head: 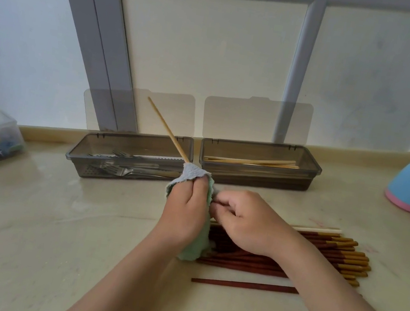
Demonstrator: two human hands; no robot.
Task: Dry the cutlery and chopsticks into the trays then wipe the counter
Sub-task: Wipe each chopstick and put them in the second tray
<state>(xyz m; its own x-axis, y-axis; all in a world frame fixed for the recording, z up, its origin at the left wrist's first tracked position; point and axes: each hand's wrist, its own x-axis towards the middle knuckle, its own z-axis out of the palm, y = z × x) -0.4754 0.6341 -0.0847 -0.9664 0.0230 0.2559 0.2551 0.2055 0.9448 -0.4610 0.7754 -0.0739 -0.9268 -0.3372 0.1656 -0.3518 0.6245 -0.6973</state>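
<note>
Because the fingers of the left hand clamp the chopstick only through the cloth, grip on the stick is indirect. A slack squeeze could let it slide out and drop. Its free end slants up and away to the left, above the left tray, which holds forks. A release at this angle would likely land it among the cutlery rather than with the pale chopsticks in the right tray.

The right hand has its fingers curled together, pinching the cloth's edge. Whether the stick's lower end is also in that pinch is hidden. This wrist hangs just over the pile of dark chopsticks on the table. A careless sweep could roll them toward the single chopstick lying nearer the person, or off the edge.

Left hand: knuckles up, fist closed round the cloth, forearm running in from below. Right hand: palm down, forearm crossing the pile from the right. Both hands touch at the cloth.
</note>
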